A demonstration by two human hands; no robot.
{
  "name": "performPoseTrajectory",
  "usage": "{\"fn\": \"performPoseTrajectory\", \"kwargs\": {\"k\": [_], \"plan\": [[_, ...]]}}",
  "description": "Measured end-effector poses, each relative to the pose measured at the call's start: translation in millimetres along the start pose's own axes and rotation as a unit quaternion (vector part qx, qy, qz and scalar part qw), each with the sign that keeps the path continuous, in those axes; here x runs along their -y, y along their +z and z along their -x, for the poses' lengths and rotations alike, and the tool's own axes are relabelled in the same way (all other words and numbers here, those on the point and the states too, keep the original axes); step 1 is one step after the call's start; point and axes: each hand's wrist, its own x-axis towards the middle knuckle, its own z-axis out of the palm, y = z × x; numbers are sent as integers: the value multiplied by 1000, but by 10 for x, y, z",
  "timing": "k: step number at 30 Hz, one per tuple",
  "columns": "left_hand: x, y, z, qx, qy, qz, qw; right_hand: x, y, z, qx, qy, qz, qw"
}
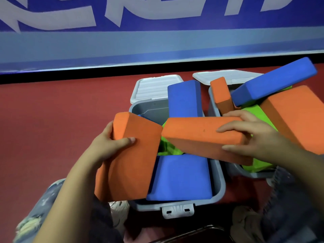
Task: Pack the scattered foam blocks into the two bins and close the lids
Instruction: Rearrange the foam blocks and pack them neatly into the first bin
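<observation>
Orange foam blocks, one in my left hand (107, 146) and one (201, 137) in my right hand (254, 137), look light and squashy, so I clasp their broad faces.

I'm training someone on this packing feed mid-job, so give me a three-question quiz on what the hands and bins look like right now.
1. True or false: the lids of both bins are closed.
2. What does the left hand grip? A) a green block B) an orange block C) a lid
3. What colour is the block lying flat at the near end of the left bin?

Key: 1. False, the left lid and right lid stand open. 2. B; the right hand holds another orange block. 3. Blue.
</observation>
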Motion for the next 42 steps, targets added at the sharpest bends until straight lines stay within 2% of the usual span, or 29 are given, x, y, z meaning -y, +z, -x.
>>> {"fn": "performPoseTrajectory", "kwargs": {"k": [5,8,12,15,16,19,24,27,30,34,35,36,37,39,40,41,42], "plan": [[-36,248,-201,196,47,54,978,-76,-56,28,-177,57,31,982],[1,643,-325,279,59,46,957,-104,-6,-19,-230,65,19,971],[86,1104,-414,318,0,43,947,-74,15,-100,-204,91,56,973],[81,1313,-403,311,-45,51,948,-181,14,-143,-222,55,97,969],[72,1346,-416,301,-38,24,952,-240,14,-145,-224,43,101,968],[140,1391,-526,265,10,-153,952,-392,11,-149,-229,24,110,967],[318,1428,-661,298,14,-132,945,-525,2,-254,-234,3,145,961],[231,1423,-804,320,41,-181,929,-593,0,-305,-241,23,143,959],[97,1444,-920,358,65,-245,899,-620,39,-323,-244,38,141,959],[-312,1389,-973,463,7,-212,860,-649,126,-368,-219,45,130,966],[-421,1380,-1034,468,3,-206,860,-650,145,-368,-216,44,129,967],[-512,1381,-1123,447,12,-198,872,-650,157,-367,-215,43,130,967],[-587,1403,-1248,390,28,-191,901,-653,164,-365,-216,41,133,967],[-717,1494,-1561,184,49,-143,971,-682,168,-355,-225,36,132,965],[-813,1531,-1709,77,44,-91,992,-709,173,-354,-232,34,133,963],[-917,1556,-1853,-3,43,-41,998,-737,181,-352,-239,33,136,961],[-1029,1569,-1979,-50,62,-37,996,-759,192,-352,-242,31,138,960]]}}
